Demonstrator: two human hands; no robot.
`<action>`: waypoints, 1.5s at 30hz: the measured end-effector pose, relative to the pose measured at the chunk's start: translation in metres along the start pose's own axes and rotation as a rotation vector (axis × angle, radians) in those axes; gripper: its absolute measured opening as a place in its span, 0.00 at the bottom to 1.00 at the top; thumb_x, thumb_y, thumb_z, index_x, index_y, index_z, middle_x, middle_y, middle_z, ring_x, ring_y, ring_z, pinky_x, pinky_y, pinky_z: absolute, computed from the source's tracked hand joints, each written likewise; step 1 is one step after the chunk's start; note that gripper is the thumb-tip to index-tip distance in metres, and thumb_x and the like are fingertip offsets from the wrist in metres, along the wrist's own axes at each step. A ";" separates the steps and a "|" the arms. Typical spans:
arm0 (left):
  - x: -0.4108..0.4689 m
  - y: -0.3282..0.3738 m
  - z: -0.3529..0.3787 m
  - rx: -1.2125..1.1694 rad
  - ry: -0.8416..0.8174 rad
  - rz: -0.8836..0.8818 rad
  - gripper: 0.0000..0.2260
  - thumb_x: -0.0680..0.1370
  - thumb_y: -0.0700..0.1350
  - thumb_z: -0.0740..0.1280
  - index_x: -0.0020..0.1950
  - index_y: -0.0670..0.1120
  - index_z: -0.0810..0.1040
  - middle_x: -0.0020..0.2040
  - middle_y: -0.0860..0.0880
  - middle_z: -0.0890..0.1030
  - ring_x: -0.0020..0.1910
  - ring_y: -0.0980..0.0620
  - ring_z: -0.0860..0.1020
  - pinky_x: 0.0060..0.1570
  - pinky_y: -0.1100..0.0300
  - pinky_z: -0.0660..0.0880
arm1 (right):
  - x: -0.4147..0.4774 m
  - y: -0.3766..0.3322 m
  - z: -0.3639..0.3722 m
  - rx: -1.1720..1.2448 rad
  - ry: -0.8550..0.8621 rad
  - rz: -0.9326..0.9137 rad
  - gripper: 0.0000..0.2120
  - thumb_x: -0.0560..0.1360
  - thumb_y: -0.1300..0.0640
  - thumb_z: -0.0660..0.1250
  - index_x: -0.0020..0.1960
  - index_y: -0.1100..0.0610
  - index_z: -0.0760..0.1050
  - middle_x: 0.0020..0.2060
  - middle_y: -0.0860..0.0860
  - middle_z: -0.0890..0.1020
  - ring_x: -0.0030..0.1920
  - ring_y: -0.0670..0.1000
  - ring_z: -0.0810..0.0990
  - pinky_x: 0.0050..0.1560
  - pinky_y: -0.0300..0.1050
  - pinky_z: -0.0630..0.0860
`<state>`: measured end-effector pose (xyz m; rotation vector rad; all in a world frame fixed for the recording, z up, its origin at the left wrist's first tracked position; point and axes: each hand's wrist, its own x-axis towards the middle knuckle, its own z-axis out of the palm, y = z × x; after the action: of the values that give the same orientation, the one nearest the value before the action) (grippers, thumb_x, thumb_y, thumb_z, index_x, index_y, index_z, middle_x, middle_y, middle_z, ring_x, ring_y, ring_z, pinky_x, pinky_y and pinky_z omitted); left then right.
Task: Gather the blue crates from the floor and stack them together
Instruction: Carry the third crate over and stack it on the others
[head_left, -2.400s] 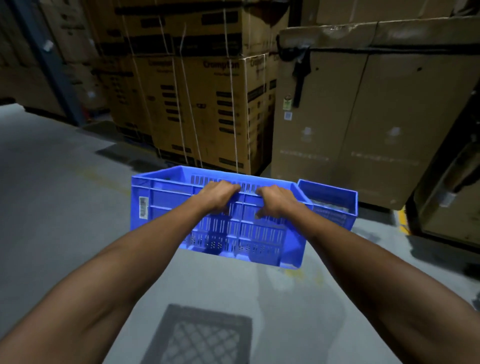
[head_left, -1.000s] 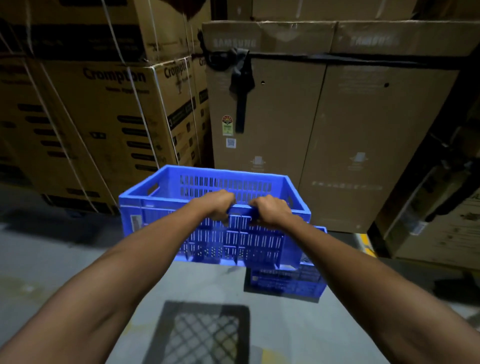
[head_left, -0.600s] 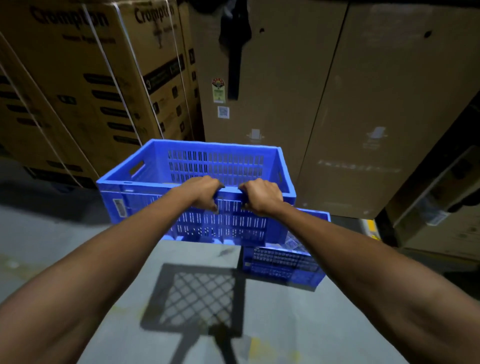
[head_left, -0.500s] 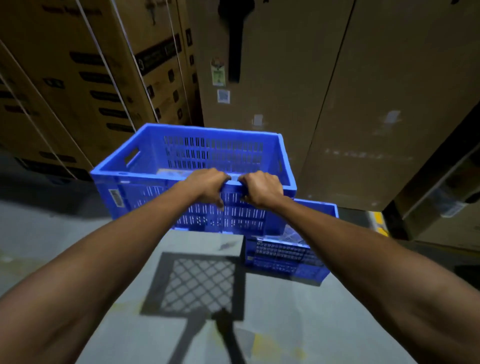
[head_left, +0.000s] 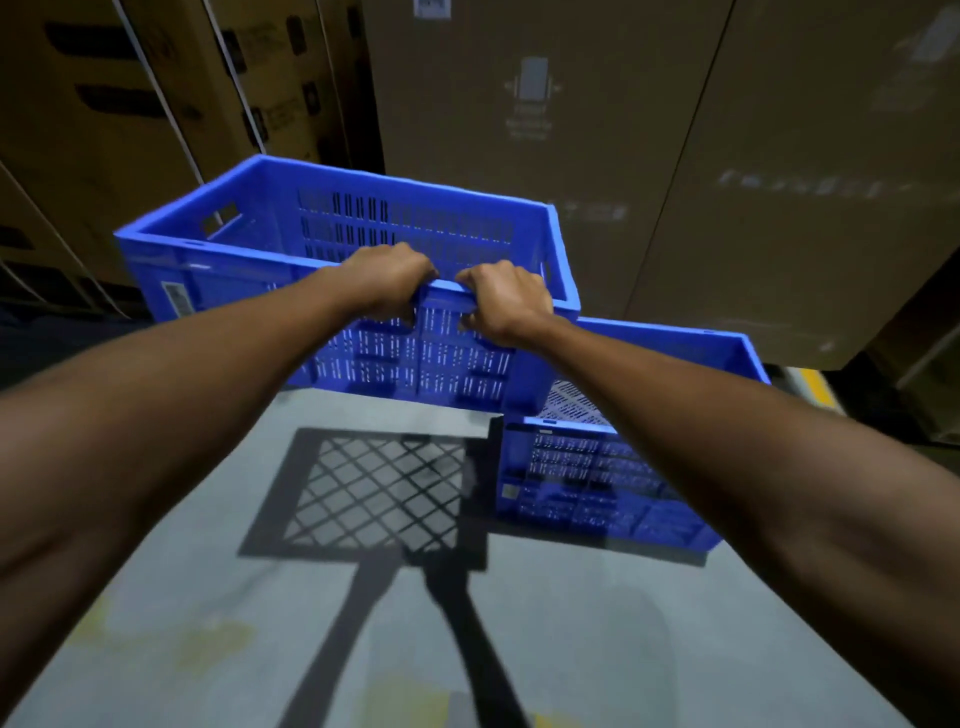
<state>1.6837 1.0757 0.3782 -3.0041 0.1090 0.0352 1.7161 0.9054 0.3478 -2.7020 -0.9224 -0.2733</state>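
Note:
I hold a blue slotted crate (head_left: 260, 291) in the air by its near long rim. My left hand (head_left: 387, 280) and my right hand (head_left: 506, 301) grip that rim side by side, fingers curled over it. The crate is empty, and its grid shadow falls on the floor below. A second blue crate (head_left: 587, 483) stands on the floor lower right, partly hidden behind my right forearm. The held crate's right end overlaps the floor crate's left end from above.
Tall cardboard boxes (head_left: 649, 156) wall off the space straight ahead and to the right. Strapped printed cartons (head_left: 130, 104) stand at the left. The grey concrete floor (head_left: 234, 623) has faded yellow marks. A yellow line (head_left: 815, 389) shows at the far right.
I have walked closer to the floor crate and the boxes. The held crate has stayed in both hands and now sits nearer above the floor crate's left end.

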 end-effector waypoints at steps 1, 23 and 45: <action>0.004 0.002 0.016 -0.001 0.014 0.005 0.17 0.65 0.49 0.78 0.51 0.53 0.79 0.40 0.52 0.75 0.40 0.49 0.73 0.39 0.53 0.70 | -0.001 0.006 0.016 -0.009 0.011 -0.005 0.13 0.67 0.49 0.74 0.41 0.45 0.69 0.37 0.48 0.77 0.44 0.57 0.79 0.39 0.48 0.66; 0.046 0.032 0.099 0.003 0.122 0.004 0.20 0.67 0.48 0.76 0.57 0.55 0.78 0.47 0.50 0.80 0.46 0.45 0.78 0.41 0.52 0.71 | 0.003 0.065 0.095 -0.089 0.103 -0.011 0.14 0.69 0.49 0.73 0.54 0.45 0.77 0.42 0.48 0.82 0.45 0.55 0.81 0.40 0.48 0.71; 0.085 0.063 0.086 0.013 -0.037 0.037 0.18 0.69 0.46 0.77 0.57 0.51 0.78 0.47 0.50 0.81 0.45 0.47 0.78 0.47 0.49 0.77 | 0.008 0.100 0.083 -0.086 0.037 0.085 0.19 0.67 0.50 0.76 0.56 0.44 0.78 0.44 0.50 0.82 0.47 0.56 0.80 0.40 0.48 0.69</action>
<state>1.7619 1.0191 0.2825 -2.9868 0.1598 0.0930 1.7923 0.8604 0.2518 -2.7960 -0.8011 -0.3514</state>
